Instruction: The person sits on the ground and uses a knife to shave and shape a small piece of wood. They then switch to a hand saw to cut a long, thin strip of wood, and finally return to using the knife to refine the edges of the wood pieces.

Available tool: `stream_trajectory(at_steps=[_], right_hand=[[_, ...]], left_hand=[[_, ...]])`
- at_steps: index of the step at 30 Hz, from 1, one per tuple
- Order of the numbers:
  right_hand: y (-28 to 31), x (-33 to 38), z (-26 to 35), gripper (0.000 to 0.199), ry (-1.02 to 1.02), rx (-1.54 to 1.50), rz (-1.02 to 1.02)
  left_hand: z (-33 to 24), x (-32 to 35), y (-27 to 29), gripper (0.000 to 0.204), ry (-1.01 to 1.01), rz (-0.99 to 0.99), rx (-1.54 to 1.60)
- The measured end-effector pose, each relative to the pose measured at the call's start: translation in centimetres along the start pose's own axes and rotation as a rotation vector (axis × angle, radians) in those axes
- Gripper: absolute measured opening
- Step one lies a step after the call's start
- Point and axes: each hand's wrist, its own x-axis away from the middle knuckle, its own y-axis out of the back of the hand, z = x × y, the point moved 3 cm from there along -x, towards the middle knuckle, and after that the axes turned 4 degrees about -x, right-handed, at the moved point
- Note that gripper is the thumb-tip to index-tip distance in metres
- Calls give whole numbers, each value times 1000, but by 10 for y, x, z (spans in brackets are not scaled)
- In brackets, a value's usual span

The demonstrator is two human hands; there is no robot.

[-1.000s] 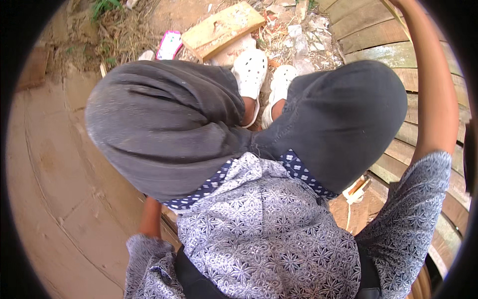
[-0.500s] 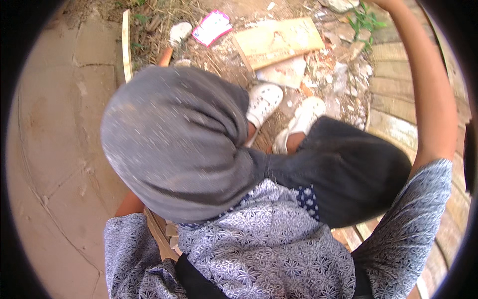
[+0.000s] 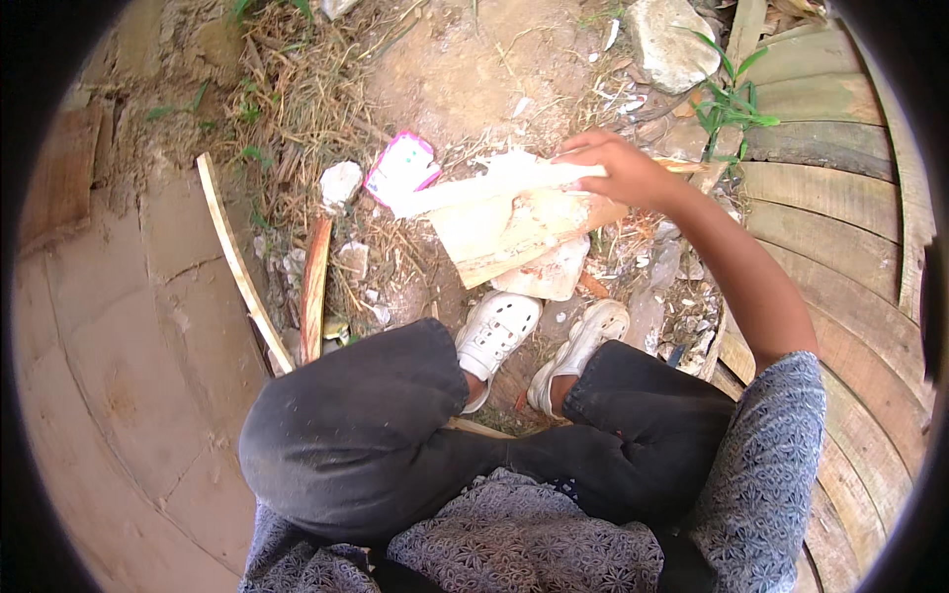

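Observation:
My right hand [image 3: 615, 170] is closed around a long pale strip of wood [image 3: 494, 188]. Bright light washes out much of its surface, and one end sticks out past the far side of my wrist. Just below the strip lies a flat wooden board [image 3: 519, 232], which it overlaps; I cannot tell whether they touch. Under the board's near edge a pale flat slab [image 3: 554, 275] shows. A pink-edged white packet [image 3: 402, 168] is by the strip's left end. My left hand does not show.
White clogs [image 3: 499, 331] on my feet stand close to the board. Thin wood sticks [image 3: 314, 287] lie at the left beside a smooth wall-like surface [image 3: 109, 366]. Weathered planks [image 3: 830, 212] line the right side. A large rock [image 3: 672, 44] and a green plant [image 3: 733, 109] are farther off.
My right hand has come down from the upper right to over the board and now grips the pale strip. The view has tilted forward; my left arm has dropped out of sight.

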Motion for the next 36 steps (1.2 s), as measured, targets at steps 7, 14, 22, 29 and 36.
stream_trajectory(at_steps=[7, 14, 22, 29, 36], right_hand=[[-10, 5, -4, 41, 81, -52, -185], [48, 53, 48, 37, -13, -82, -228], [84, 137, 136, 37, 32, 60, -320], [47, 140, 119, 36, 5, -219, -420], [39, 175, 72, 36, -81, -253, -462]], left_hand=[[4, -4, 6, 29, 5, -77, -11], [33, 19, 9, 28, 23, -107, 34], [163, 135, 110, 26, 228, -294, 400], [-28, 272, 335, 9, -1627, 321, 573], [-131, 263, 321, 1, -2198, -294, 790]])
